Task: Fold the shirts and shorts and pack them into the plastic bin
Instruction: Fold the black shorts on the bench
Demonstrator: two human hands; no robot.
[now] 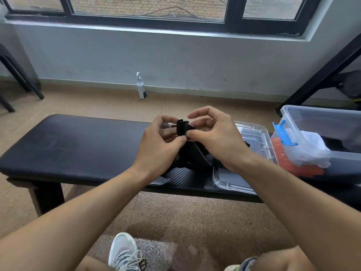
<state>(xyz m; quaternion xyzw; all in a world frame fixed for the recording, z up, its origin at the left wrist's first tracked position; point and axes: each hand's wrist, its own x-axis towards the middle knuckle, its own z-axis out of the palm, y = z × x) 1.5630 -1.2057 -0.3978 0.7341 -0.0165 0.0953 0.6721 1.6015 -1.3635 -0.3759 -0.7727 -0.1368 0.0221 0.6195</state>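
Both hands, the left hand (158,147) and the right hand (216,139), pinch a black garment (187,151) above the counter (78,145), beside the clear lid (252,137) and plastic bin (320,133).

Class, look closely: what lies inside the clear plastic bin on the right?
Inside the plastic bin a white garment shows, with something dark behind it. The bin wall and the white cloth cover whatever lies beneath.

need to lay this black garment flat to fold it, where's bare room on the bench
Bare room: the bench left of the left hand, out to its left end. Crowded: right side, where the clear lid and plastic bin sit beyond the black garment.
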